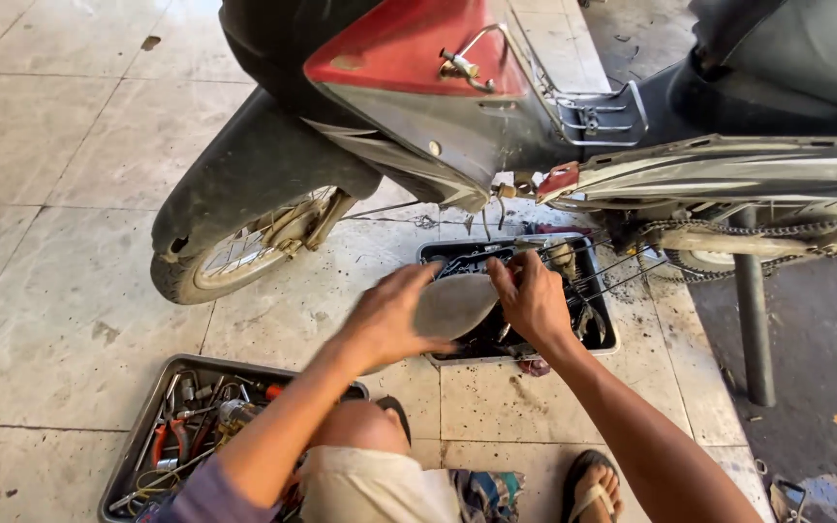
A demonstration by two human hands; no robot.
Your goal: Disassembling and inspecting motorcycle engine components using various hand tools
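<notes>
My left hand (389, 320) and my right hand (532, 298) both grip a grey, rounded, flat part (452, 305), blurred by motion, over a black tray (604, 334) of dirty parts and tools on the tiled floor. The left hand holds its left edge. The right hand pinches its upper right edge. Just above stands a motorcycle (418, 116) with red and grey bodywork, its front wheel (234, 257) at the left and its chain (728, 232) at the right. My bare knee (360, 426) is below the hands.
A second metal tray (138, 441) of pliers, wrenches and small tools sits at the lower left by my knee. A grey stand post (753, 320) rises at the right over dark stained floor. My sandalled foot (595, 489) rests at the bottom edge.
</notes>
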